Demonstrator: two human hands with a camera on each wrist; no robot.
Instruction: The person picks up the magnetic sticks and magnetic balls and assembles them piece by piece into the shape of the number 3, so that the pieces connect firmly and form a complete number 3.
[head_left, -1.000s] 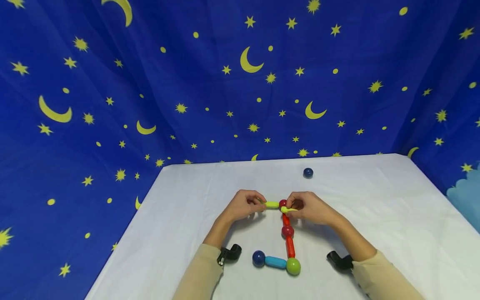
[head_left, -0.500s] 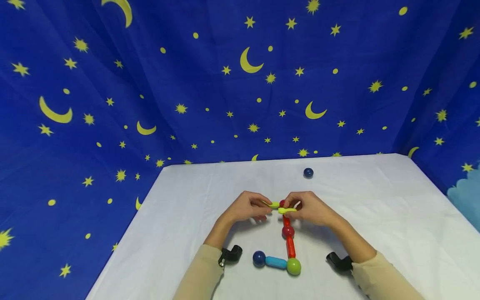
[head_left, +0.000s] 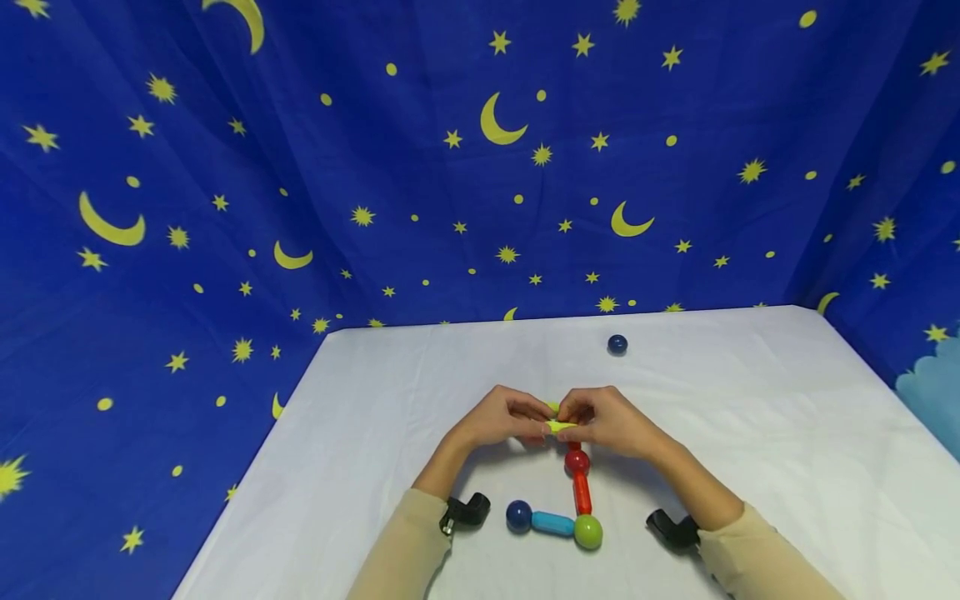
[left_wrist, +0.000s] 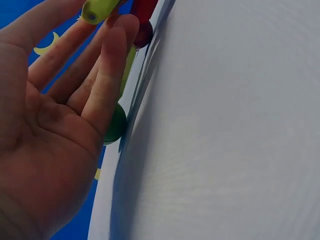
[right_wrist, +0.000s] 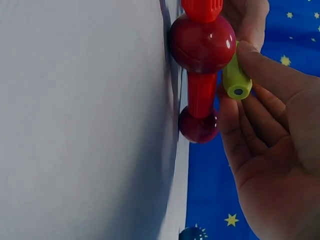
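In the head view, my right hand [head_left: 617, 422] pinches a short yellow-green magnetic stick [head_left: 561, 427] above the far end of a row of sticks and balls. The thumb and fingertips of my left hand [head_left: 506, 415] are at the stick's left end, which lies between them in the left wrist view. Below, red sticks [head_left: 582, 493] and red balls [head_left: 577, 462] run down to a light green ball [head_left: 588, 532]. A light blue stick [head_left: 552, 523] joins that ball to a dark blue ball [head_left: 518, 517]. A green ball [left_wrist: 116, 125] shows behind my left fingers.
A loose dark blue ball [head_left: 617, 344] lies near the back of the white-covered table [head_left: 420, 358]. Behind hangs a blue curtain [head_left: 450, 183] with yellow stars and moons. Black wrist cameras [head_left: 470, 509] sit at both cuffs.
My left hand has moved right, from the far yellow-green stick in the row to the one in my right hand. My right hand has shifted slightly left with that stick.
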